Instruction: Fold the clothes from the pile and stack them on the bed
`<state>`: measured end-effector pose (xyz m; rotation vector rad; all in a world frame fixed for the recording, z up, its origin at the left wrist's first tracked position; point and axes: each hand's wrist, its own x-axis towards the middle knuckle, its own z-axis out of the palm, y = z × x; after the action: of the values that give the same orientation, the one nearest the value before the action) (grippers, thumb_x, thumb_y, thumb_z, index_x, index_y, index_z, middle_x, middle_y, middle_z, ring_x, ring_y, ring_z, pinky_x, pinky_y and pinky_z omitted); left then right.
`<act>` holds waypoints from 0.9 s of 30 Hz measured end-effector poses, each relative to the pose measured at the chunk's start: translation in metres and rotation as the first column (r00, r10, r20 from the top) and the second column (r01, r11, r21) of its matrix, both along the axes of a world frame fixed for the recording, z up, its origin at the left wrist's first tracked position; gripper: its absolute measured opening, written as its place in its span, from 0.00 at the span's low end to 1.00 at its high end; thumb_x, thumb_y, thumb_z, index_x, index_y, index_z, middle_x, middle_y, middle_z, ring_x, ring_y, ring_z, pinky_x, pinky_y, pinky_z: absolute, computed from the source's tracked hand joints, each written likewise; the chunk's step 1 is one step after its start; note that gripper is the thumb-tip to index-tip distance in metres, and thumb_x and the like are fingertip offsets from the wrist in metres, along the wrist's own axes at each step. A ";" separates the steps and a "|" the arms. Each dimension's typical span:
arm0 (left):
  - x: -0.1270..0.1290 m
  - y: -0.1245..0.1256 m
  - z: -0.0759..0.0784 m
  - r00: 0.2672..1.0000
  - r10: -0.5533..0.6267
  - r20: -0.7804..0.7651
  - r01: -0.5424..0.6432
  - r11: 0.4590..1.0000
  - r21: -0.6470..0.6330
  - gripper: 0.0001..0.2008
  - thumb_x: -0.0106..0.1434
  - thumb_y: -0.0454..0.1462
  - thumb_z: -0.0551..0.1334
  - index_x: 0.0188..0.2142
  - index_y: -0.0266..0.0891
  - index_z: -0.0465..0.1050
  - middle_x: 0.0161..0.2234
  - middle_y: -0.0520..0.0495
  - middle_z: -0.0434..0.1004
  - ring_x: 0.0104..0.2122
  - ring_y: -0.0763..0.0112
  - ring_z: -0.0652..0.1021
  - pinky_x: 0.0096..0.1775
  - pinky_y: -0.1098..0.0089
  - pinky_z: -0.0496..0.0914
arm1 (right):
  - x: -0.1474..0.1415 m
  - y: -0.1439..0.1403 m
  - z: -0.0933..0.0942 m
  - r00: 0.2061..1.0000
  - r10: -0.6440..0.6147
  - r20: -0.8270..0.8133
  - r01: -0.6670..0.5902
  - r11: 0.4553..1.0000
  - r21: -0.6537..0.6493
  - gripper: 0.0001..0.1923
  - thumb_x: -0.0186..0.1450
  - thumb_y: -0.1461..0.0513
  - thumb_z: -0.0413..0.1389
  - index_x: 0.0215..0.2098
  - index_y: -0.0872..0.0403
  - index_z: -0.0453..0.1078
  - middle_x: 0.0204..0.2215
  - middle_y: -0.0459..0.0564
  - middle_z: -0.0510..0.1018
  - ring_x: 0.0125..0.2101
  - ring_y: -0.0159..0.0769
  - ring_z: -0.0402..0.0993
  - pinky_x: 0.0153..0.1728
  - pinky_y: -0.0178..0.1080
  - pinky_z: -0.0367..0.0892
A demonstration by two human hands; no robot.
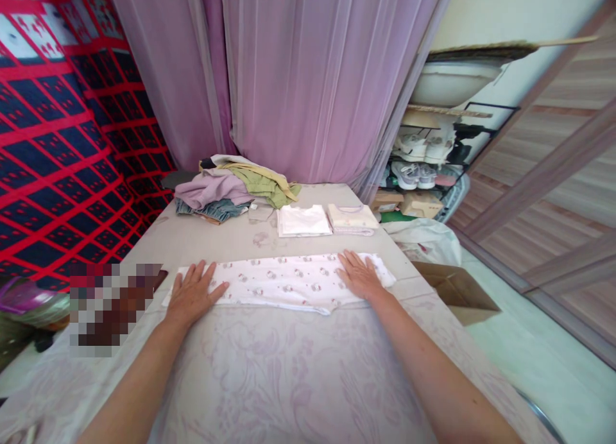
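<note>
White printed garment (pixel 283 282), folded into a long strip, lay crosswise on the table (pixel 289 380) just ahead of us. We had our left hand (pixel 192 294) flat on its left end & our right hand (pixel 359 276) flat on its right end, fingers spread wide, palms pressing down, nothing gripped in either. Judging by that, the lengthwise folds looked done on this piece; the cross folds seemed left to do. Farther back, 2 finished pieces sat side by side: a white folded top (pixel 303 220) & a cream folded top (pixel 352 217), just apart. Behind those, at the far left, a heap of unfolded clothes (pixel 231 187) waited, so approx. most of the pile looked untouched. Pink curtain (pixel 312 78) hung beyond, w/ a shoe rack (pixel 428 155) to the right
</note>
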<state>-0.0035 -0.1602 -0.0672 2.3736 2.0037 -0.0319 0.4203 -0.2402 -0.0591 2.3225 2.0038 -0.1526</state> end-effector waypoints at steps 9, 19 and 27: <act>0.002 -0.008 0.000 0.998 -0.040 0.039 0.039 0.999 0.009 0.36 0.64 0.54 0.47 0.64 0.33 0.52 0.66 0.38 0.47 0.65 0.56 0.50 0.62 0.58 0.47 | 0.020 -0.008 -0.016 0.992 -0.081 0.097 0.074 0.994 0.077 0.30 0.69 0.50 0.33 0.65 0.52 0.50 0.66 0.52 0.50 0.65 0.40 0.44 0.62 0.51 0.43; -0.031 0.000 0.030 0.959 0.215 0.186 -0.238 0.965 0.108 0.22 0.65 0.37 0.46 0.52 0.34 0.69 0.52 0.38 0.72 0.53 0.62 0.71 0.54 0.64 0.63 | 0.025 -0.007 -0.026 0.988 -0.073 0.137 0.058 0.993 0.106 0.31 0.68 0.51 0.32 0.64 0.53 0.54 0.65 0.53 0.55 0.64 0.42 0.48 0.61 0.51 0.46; -0.042 0.008 0.045 0.900 0.420 0.117 -0.411 0.907 -0.096 0.13 0.58 0.43 0.56 0.36 0.40 0.75 0.40 0.39 0.79 0.39 0.56 0.79 0.37 0.64 0.70 | 0.026 -0.006 -0.031 0.986 -0.077 0.150 0.055 0.987 0.148 0.31 0.68 0.51 0.32 0.63 0.53 0.56 0.64 0.53 0.57 0.63 0.42 0.50 0.60 0.51 0.48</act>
<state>-0.0455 -0.1526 -0.0227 1.8046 2.3480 0.0690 0.4463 -0.2466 -0.0901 2.4029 1.9231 0.1696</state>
